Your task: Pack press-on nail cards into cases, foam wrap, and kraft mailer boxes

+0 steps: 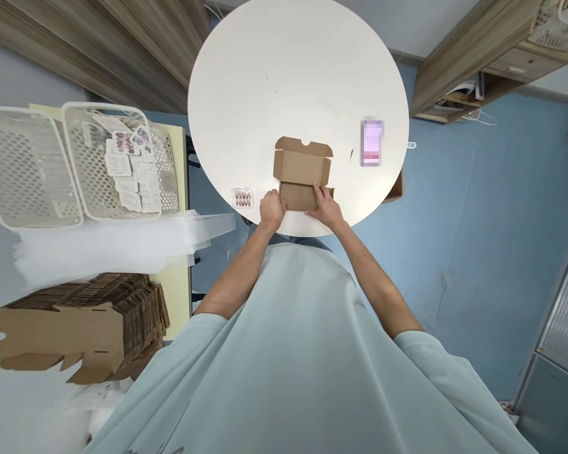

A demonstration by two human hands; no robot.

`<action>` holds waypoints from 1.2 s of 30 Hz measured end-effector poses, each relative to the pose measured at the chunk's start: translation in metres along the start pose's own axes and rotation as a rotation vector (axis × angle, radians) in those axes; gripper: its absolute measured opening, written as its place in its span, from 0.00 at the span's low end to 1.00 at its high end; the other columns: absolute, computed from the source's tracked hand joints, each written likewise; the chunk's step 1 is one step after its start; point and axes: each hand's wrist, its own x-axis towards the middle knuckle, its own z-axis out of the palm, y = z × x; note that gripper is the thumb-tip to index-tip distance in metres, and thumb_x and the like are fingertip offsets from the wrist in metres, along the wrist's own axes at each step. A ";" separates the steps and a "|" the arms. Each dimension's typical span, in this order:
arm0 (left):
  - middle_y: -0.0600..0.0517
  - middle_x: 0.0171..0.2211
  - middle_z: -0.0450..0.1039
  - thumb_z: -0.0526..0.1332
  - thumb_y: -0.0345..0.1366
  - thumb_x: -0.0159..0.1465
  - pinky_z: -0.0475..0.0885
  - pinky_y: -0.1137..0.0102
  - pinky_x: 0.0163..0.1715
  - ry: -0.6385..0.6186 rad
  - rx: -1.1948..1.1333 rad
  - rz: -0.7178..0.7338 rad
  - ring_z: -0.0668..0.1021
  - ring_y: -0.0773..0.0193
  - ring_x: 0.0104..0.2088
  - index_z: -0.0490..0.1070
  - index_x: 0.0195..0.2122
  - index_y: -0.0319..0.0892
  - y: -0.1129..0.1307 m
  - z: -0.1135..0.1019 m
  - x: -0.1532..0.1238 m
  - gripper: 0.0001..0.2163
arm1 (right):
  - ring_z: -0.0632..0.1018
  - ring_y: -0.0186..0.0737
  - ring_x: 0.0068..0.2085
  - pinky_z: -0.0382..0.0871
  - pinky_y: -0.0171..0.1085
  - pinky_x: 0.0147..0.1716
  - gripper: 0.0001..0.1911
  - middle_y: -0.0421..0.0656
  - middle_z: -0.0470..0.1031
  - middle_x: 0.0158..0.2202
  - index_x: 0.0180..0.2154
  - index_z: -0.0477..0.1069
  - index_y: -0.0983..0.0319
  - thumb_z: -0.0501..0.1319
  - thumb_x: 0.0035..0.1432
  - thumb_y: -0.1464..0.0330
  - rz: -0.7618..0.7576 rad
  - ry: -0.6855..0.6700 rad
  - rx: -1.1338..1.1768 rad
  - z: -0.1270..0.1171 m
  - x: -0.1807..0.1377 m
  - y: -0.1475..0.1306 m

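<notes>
A small brown cardboard box (301, 169) lies on the round white table (293, 82) near its front edge, lid flap open toward the far side. My left hand (271, 210) is curled against the box's left front corner. My right hand (327, 207) presses on the box's right front part, fingers laid over the near panel. Both hands grip the box. A small clear pack of press-on nails (242, 198) lies on the table just left of my left hand.
A phone (372, 142) lies on the table at right. To the left stand two white mesh baskets (71, 161), one holding nail packs, with foam sheets (108, 243) and a stack of flat cardboard boxes (80, 325) below. Blue floor surrounds the table.
</notes>
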 end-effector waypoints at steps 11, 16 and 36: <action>0.31 0.48 0.83 0.56 0.35 0.72 0.78 0.48 0.55 0.010 0.029 -0.013 0.83 0.34 0.53 0.80 0.56 0.39 -0.019 -0.001 0.003 0.17 | 0.73 0.63 0.72 0.74 0.62 0.71 0.32 0.60 0.72 0.71 0.75 0.65 0.61 0.60 0.77 0.57 0.074 0.316 0.097 -0.011 -0.019 0.014; 0.28 0.50 0.83 0.54 0.34 0.73 0.78 0.47 0.56 0.001 0.040 -0.020 0.83 0.32 0.54 0.79 0.56 0.36 -0.017 -0.001 0.001 0.18 | 0.83 0.57 0.53 0.80 0.53 0.55 0.11 0.55 0.85 0.51 0.51 0.73 0.59 0.55 0.78 0.62 0.300 0.191 0.152 -0.008 -0.024 0.026; 0.29 0.52 0.83 0.54 0.33 0.75 0.78 0.47 0.55 -0.032 -0.019 -0.053 0.83 0.32 0.55 0.79 0.57 0.37 -0.013 -0.003 -0.010 0.17 | 0.86 0.59 0.52 0.81 0.53 0.55 0.09 0.54 0.87 0.46 0.47 0.76 0.58 0.59 0.78 0.63 0.260 0.144 0.116 0.007 0.003 -0.013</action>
